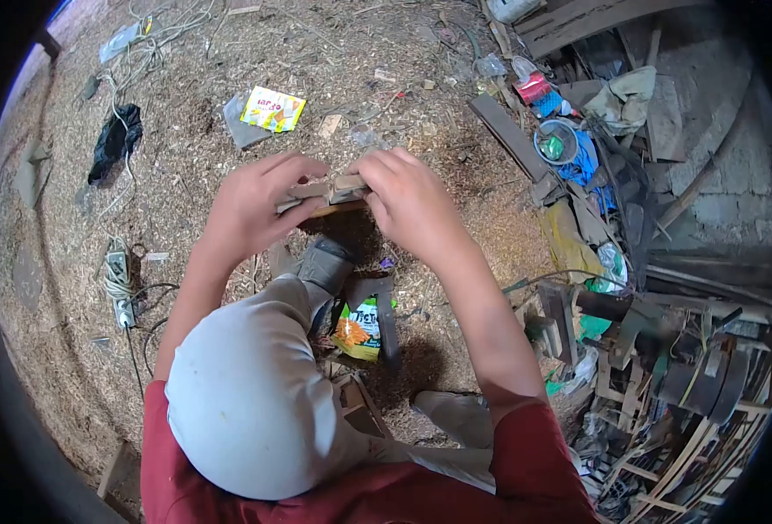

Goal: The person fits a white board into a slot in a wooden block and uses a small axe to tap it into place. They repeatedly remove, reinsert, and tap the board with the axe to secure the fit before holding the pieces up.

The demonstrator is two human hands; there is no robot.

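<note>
Both hands meet in front of me over the sawdust floor, above my shoe [325, 265]. Between them is a small wooden piece [348, 187], made up of short blocks, with a lighter brown edge along its underside. My left hand [259, 205] is closed on its left end, thumb below and fingers curled over the top. Closed round the right end is my right hand [410, 206], its fingers bent and partly hiding the wood. My bent knee in pale trousers [246, 393] rises below the left arm.
Wood shavings cover the floor [185, 157]. A yellow packet [272, 109] lies ahead, a green snack bag [358, 330] near my foot. At left are a power strip [120, 284] and a black bag [115, 142]. A clear tub [555, 142], a plank [508, 135] and scrap wood line the right.
</note>
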